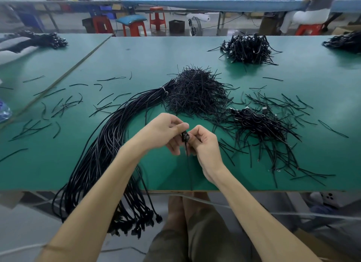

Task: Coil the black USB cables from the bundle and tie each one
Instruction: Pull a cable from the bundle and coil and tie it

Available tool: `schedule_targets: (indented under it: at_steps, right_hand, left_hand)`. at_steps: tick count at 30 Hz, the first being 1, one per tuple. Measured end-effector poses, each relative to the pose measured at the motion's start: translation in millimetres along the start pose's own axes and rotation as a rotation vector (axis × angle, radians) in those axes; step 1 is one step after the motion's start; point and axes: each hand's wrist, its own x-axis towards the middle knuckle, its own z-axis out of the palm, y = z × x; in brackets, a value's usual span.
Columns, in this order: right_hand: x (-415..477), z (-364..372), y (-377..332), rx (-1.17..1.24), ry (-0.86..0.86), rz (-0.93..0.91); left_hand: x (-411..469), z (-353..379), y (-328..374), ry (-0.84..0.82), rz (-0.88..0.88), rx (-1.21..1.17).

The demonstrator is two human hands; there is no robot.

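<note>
Cable in the head view is black and thin, with a small tight coil at its top end, held just above the near part of the green table. Its straight tail drops from the coil, between the wrists, past the table's front edge. The bundle lies to the left: many long black cables bound by a pale band near the top. They sweep in a curve across the table and hang over the front edge, plugs dangling below.

The left hand comes in from the lower left, fingers curled, thumb and fingertips pinching the coil from the left. The right hand meets it from the right, fingers folded, thumb and forefinger gripping the same coil. Both hands close around it and hide most of it, so I cannot tell whether a tie is on it.

Behind the hands sits a heap of short black ties, touching the bundle's bound end. Loose ties are scattered across the table on both sides. Right of the hands lies a pile of coiled cables among ties; a second pile sits farther back, well apart. A plastic bottle shows at the left edge. Beyond the table stand red stools and another bench, where a seated person is partly in view.
</note>
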Motion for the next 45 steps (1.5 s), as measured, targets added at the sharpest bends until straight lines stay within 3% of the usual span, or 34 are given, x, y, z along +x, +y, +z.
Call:
schedule_targets:
  at_steps: [4, 7, 11, 15, 24, 27, 32, 34, 36, 38, 40, 42, 43, 45]
  right_hand:
    - [0.1, -3.4, -1.4, 0.080, 0.006, 0.031]
    - [1.4, -4.3, -1.4, 0.078, -0.004, 0.042]
    - [1.7, -3.6, -2.3, 0.054, 0.001, 0.058]
    - [1.2, -3.8, -1.1, 0.042, -0.041, 0.044]
    - [1.1, -7.4, 0.0, 0.059, -0.107, -0.045]
    - [2.3, -7.5, 0.4, 0.067, -0.040, -0.018]
    - [5.2, 0.7, -4.7, -0.055, 0.031, 0.057]
    - [6.8, 2.9, -10.7, -0.106, 0.043, 0.086]
    - [10.1, 0.9, -19.2, -0.177, 0.036, 0.108]
    - [17.0, -7.2, -33.1, -0.207, 0.059, 0.128]
    - [26.6, -22.9, -53.0, -0.221, 0.110, 0.149]
    - [36.9, -42.9, -74.5, -0.299, 0.147, 0.152]
    - [42.2, -53.0, -83.7, -0.382, 0.162, 0.145]
    - [52.6, -74.0, -95.2, -0.712, 0.207, 0.106]
  left_hand:
    - [-6.0, -15.6, -2.0, -0.142, 0.047, 0.144]
    - [-8.6, -12.4, -3.5, 0.008, 0.095, 0.457]
    - [-10.1, -5.1, -4.4, 0.179, 0.109, 0.632]
    - [-12.4, -2.4, 0.6, 0.214, 0.094, 0.630]
    - [-6.8, 26.0, 11.8, 0.189, -0.119, 0.351]
    - [-6.2, 26.9, 11.0, 0.198, -0.082, 0.390]
    - [-8.8, 13.3, -0.5, 0.276, -0.005, 0.647]
    - [-8.1, 11.7, -5.5, 0.172, 0.000, 0.711]
    - [-7.1, 7.9, -9.5, 0.022, 0.005, 0.642]
    - [-9.1, -1.5, -12.2, -0.027, 0.020, 0.560]
    - [-10.3, -13.9, -16.3, 0.096, 0.012, 0.529]
    - [-8.8, -27.2, -24.0, 0.339, -0.044, 0.620]
    - [-7.1, -32.2, -27.8, 0.439, -0.095, 0.681]
    - [-4.0, -36.7, -33.2, 0.487, -0.227, 0.786]
